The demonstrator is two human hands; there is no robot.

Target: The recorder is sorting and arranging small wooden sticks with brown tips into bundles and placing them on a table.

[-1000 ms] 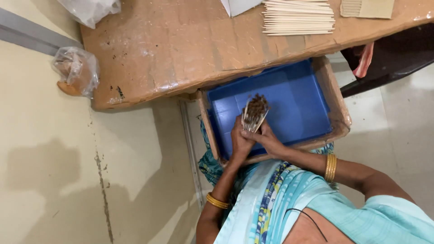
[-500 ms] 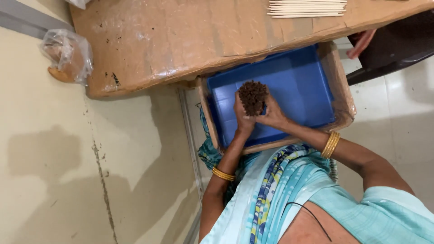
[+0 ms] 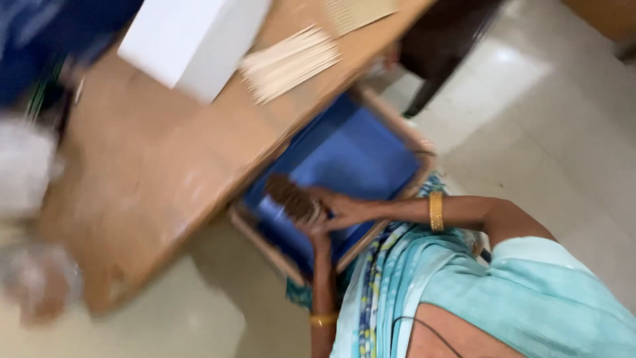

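Note:
Both my hands hold one bundle of thin brown sticks [image 3: 291, 197] low over a blue tray [image 3: 361, 149] with a brown rim, which sits under the table's edge. My left hand [image 3: 315, 231] grips the bundle from below, its arm rising from the bottom of the view. From the right, my right hand [image 3: 346, 211] closes on the same bundle; a gold bangle is on that wrist. The picture is blurred, so the fingers are not sharp.
A brown wooden table [image 3: 165, 172] fills the left. On it lie a white box [image 3: 192, 40] and a stack of pale thin sticks [image 3: 288, 63]. A clear plastic bag [image 3: 36, 285] sits at its lower left corner. A dark chair [image 3: 444, 46] stands beyond the tray on pale floor tiles.
The view has swung and tilted, with motion blur. The bundle has turned from end-on to lying sideways and points left. Both hands remain on it over the tray.

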